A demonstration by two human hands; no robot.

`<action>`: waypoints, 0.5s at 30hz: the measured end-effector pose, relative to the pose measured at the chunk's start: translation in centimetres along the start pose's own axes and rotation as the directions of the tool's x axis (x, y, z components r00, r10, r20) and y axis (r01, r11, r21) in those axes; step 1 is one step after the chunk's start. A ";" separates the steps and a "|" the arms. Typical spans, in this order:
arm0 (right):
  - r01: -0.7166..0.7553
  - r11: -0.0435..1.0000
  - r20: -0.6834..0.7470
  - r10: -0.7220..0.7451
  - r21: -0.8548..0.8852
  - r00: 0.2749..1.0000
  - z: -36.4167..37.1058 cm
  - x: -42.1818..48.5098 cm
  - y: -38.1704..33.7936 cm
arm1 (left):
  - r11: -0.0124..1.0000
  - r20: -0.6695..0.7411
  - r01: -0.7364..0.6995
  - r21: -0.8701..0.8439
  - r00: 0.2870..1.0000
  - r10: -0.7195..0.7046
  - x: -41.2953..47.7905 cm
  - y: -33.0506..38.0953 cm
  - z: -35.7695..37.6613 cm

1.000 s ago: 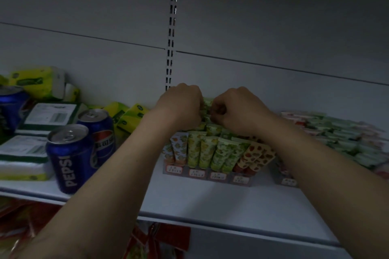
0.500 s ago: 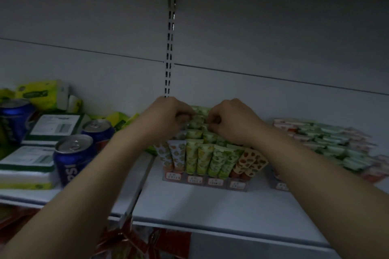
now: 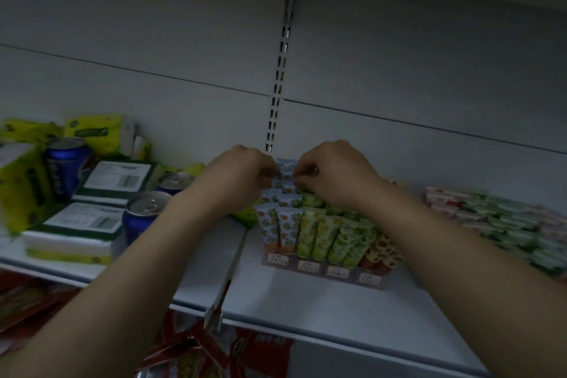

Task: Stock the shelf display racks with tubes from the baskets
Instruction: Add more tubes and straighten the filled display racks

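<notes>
Off the green tubes now, left hand and right hand seat a pale tube in the rack, grips pinching it.

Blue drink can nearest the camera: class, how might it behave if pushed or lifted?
The blue drink can stands upright, so a high push may tip it; on its round side it would probably roll. Its smooth metal looks slippery.
</notes>
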State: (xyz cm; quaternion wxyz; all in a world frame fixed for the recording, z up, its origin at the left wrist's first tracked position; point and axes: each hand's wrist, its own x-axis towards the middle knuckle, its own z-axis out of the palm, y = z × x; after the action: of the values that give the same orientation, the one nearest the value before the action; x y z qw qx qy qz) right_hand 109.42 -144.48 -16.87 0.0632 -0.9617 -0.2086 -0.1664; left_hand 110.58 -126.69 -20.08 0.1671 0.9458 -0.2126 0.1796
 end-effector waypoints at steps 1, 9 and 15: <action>0.003 1.000 0.008 -0.003 -0.020 1.000 0.2 0.2 0.0 | 1.000 -0.012 -0.003 -0.003 1.000 0.003 0.1 -0.1 0.3; -0.011 0.999 0.020 0.011 0.032 1.000 0.4 1.0 0.6 | 0.986 -0.147 -0.006 -0.168 0.989 -0.019 0.8 -0.7 1.1; -0.041 0.998 -0.082 0.044 0.048 0.996 -0.7 2.4 1.2 | 0.993 -0.231 0.076 -0.090 0.968 -0.095 2.3 -1.2 1.4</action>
State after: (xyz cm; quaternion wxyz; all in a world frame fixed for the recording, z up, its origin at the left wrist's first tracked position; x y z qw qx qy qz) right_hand 111.83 -144.77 -15.44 0.0974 -0.9564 -0.1891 -0.2000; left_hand 113.44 -126.94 -20.63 0.2368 0.9187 -0.1573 0.2741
